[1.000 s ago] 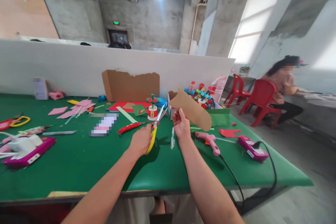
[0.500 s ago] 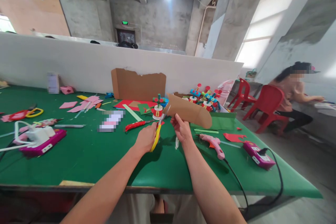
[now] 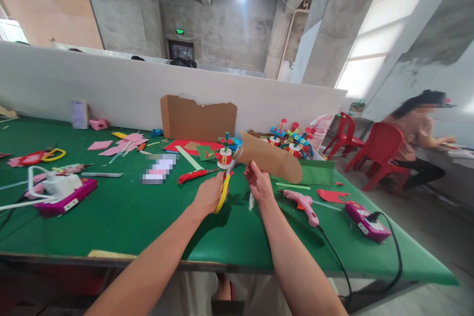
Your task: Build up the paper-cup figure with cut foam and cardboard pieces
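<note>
Holding the card (image 3: 276, 158) should take little force: it looks thin and light, stiff enough to stand out from a pinch, yet likely to crease if squeezed hard. Its matt face probably won't slip much. The lower edge seems a sound place to take hold, and the right hand (image 3: 261, 186) is there, fingers clamped on the card toward its left end, leaving the round end unsupported. The scissors (image 3: 222, 196) look rigid and are best taken by the yellow handles; the left hand (image 3: 208, 193) has its fingers closed around these. The blades are at the card's left end; whether they touch it, I cannot tell.

The card is plain brown and long, with a smoothly rounded right end and a left end rising to a corner. It is in the air above the table (image 3: 148, 222), sloping down to the right, partly in front of the toys (image 3: 294, 149) and the green sheet (image 3: 320, 172). The glue gun (image 3: 305, 205) lies beside the right hand.
</note>
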A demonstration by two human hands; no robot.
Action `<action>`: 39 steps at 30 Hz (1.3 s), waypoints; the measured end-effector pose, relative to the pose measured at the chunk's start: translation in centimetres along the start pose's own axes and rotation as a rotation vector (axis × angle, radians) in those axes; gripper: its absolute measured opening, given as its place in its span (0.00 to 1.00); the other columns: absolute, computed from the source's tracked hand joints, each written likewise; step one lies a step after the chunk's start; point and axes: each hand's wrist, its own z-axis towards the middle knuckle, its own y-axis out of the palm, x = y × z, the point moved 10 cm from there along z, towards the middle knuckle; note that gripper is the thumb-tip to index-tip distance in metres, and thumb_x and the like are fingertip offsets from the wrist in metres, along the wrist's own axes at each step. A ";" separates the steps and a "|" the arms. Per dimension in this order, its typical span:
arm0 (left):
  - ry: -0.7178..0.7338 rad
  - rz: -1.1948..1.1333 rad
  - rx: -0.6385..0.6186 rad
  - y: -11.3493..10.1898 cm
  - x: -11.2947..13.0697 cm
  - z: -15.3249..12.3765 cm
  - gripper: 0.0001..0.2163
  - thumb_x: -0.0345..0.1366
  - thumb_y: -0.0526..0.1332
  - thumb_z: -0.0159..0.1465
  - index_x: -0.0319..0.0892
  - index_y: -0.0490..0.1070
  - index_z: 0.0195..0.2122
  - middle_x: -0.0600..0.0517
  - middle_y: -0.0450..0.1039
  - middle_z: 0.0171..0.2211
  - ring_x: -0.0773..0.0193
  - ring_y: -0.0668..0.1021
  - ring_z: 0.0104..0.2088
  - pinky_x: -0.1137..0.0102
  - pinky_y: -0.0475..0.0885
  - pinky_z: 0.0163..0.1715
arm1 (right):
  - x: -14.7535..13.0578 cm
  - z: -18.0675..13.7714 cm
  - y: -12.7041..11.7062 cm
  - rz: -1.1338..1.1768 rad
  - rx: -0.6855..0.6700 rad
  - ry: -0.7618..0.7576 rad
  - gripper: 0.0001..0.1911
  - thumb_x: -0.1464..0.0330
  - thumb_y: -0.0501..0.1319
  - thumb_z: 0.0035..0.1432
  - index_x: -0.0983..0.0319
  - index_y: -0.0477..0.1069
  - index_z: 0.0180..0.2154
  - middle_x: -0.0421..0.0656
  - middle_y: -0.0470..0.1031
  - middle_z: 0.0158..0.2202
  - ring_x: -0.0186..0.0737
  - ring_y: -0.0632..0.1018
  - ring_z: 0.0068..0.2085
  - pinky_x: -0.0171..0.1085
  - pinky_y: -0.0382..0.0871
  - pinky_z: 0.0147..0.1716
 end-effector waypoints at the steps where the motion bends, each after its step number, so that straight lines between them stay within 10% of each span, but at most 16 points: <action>1: 0.000 0.004 0.001 0.0 0.0 0.0 0.09 0.37 0.50 0.66 0.41 0.61 0.45 0.45 0.76 0.36 0.55 0.79 0.37 0.68 0.67 0.31 | 0.0 0.0 0.1 -0.001 -0.004 0.004 0.15 0.65 0.75 0.32 0.62 0.74 0.24 0.35 0.71 0.20 0.31 0.71 0.23 0.31 0.68 0.23; 39: -0.027 0.010 -0.012 0.6 -1.0 0.4 0.11 0.39 0.48 0.67 0.41 0.61 0.46 0.44 0.77 0.36 0.54 0.80 0.38 0.68 0.68 0.34 | 0.4 -0.1 -0.4 -0.088 0.063 -0.027 0.18 0.63 0.75 0.30 0.63 0.73 0.24 0.35 0.71 0.19 0.29 0.69 0.22 0.30 0.65 0.21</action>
